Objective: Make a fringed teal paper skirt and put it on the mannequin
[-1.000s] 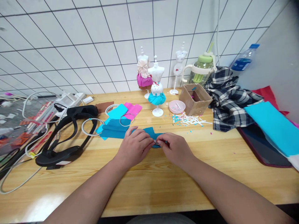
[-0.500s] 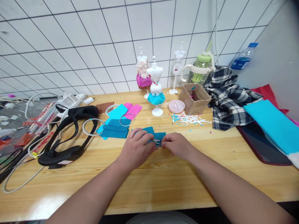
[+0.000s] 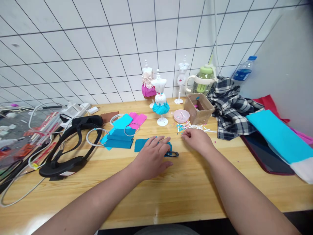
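My left hand lies flat with its fingers stretched over a dark teal piece of crepe-like paper or cloth. From under its fingers sticks the looped end of a small dark tool, perhaps snips; the rest of it is covered. My right hand is at the near edge of a heap of white and blue scraps, fingertips pinched together; whatever they may hold is too small to make out. Beyond them stands a white mini dress form in a bright blue skirt.
Two more dress forms stand behind. A pink dish, cardboard box and green-lidded jug are back right, near a plaid cloth. Left lie coloured pieces, rings, a black headset and cables.
My right hand has moved away from the tool, right and forward to the scraps. My left hand has flattened out over the teal piece and the tool. The camera view has shifted slightly.
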Tool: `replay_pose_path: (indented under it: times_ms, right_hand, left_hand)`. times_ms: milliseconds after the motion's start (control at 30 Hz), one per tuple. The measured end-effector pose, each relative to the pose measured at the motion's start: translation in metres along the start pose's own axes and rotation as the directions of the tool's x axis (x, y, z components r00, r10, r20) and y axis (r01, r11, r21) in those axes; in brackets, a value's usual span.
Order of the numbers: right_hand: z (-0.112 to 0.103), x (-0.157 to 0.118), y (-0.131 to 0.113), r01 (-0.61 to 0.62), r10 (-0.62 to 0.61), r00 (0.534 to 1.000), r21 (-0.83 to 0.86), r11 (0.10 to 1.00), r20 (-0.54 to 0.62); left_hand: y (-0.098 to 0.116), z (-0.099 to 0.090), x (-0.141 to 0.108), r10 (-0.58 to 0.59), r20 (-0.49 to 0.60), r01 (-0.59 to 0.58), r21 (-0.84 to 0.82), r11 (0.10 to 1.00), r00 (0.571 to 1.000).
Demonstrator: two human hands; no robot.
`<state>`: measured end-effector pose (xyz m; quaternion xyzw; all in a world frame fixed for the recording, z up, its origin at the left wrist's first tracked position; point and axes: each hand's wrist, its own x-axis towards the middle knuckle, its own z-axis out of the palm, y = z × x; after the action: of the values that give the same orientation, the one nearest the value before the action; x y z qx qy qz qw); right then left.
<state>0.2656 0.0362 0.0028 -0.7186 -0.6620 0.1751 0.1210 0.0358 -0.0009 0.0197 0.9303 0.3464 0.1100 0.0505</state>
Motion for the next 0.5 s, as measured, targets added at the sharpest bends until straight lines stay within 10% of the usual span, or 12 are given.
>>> replay_pose_path:
  times_ms: [500]
  right_hand:
    - [0.0,0.002,-0.001,-0.087,0.099,0.992,-0.151,0.985,0.073]
  left_hand:
    - [0.017,0.042,0.035,-0.018,0.15,0.014,0.024,1.0,0.988]
